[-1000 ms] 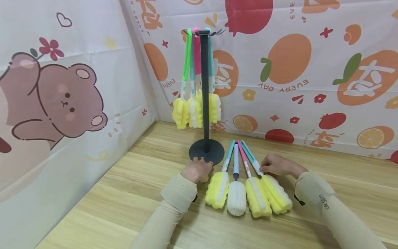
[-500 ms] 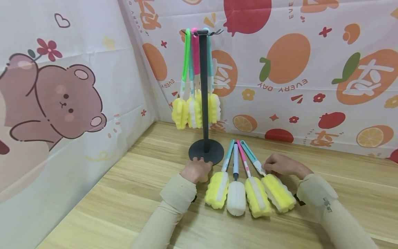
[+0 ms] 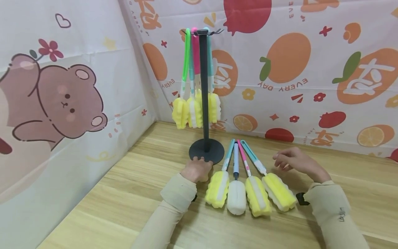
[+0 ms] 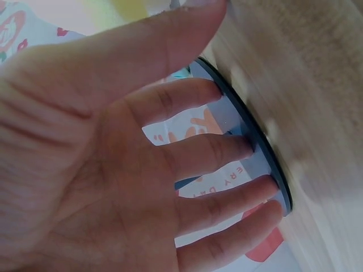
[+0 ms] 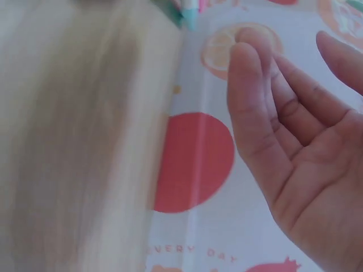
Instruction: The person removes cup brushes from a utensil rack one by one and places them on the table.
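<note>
Left hand (image 3: 196, 169) resting straight fingers on stand base (image 3: 206, 151), steadying. Right hand (image 3: 295, 162) hovering loose, holding nothing, beside rightmost of 4 sponge brushes (image 3: 269, 179). Likely next: pinching handle, lifting toward hook.

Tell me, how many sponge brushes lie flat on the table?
4, side by side by the stand's base: teal-handled, white, pink-handled, teal-handled. More hang on the stand.

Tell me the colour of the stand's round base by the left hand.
Black round base, clearest in the head view.
</note>
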Available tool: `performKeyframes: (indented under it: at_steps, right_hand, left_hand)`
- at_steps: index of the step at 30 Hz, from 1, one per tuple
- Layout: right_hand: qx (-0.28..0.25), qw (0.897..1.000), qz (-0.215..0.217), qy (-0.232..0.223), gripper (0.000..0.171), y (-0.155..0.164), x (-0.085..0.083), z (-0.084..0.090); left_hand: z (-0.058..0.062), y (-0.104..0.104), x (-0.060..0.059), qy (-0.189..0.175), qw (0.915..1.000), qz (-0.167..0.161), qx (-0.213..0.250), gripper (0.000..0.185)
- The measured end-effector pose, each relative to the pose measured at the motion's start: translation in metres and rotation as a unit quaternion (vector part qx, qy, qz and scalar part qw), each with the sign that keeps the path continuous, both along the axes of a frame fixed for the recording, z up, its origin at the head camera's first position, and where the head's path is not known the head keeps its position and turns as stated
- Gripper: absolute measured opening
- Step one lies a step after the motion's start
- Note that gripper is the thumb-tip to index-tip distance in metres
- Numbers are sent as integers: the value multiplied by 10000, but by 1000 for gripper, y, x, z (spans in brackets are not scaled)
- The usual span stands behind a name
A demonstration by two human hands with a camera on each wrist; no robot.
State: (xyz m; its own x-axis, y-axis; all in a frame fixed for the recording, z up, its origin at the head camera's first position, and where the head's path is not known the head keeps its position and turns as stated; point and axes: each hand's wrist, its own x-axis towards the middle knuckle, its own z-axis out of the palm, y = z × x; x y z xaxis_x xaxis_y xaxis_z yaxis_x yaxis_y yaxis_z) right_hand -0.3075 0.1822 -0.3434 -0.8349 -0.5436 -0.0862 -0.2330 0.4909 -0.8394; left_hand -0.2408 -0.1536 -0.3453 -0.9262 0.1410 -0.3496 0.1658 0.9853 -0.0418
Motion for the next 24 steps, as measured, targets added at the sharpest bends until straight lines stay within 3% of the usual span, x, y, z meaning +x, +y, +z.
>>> performKeyframes:
  at_steps: [4,7,12,14,16,19,22,24]
  right_hand:
    - [-153,9994,-301,49,41,9,3,4]
    - [-299,9986,-443,39,41,16,4,6]
    - [-599,9962,-603,209,39,27,5,13]
    - [-650,9955,-630,269,38,30,5,16]
    - [-680,9954,-617,291,38,32,5,17]
    - [-704,9952,-609,287,38,33,5,18]
    - [-724,9952,-601,257,38,34,5,18]
    - [-730,9953,-591,229,38,35,5,17]
  left_hand:
    - [-1,-6,-3,-11,9998,-107,160,43]
    - [0,-18,-9,232,9970,-323,665,38]
    - [6,-40,-21,1021,9757,-1004,1657,26]
    - [9,-46,-26,1445,9658,-1071,1866,21]
    - [9,-49,-32,1871,9571,-846,2047,16]
    - [10,-50,-44,2178,9414,-45,2574,19]
    - [7,-50,-57,2049,9236,676,3169,34]
    - [3,-49,-64,1789,9099,963,3616,40]
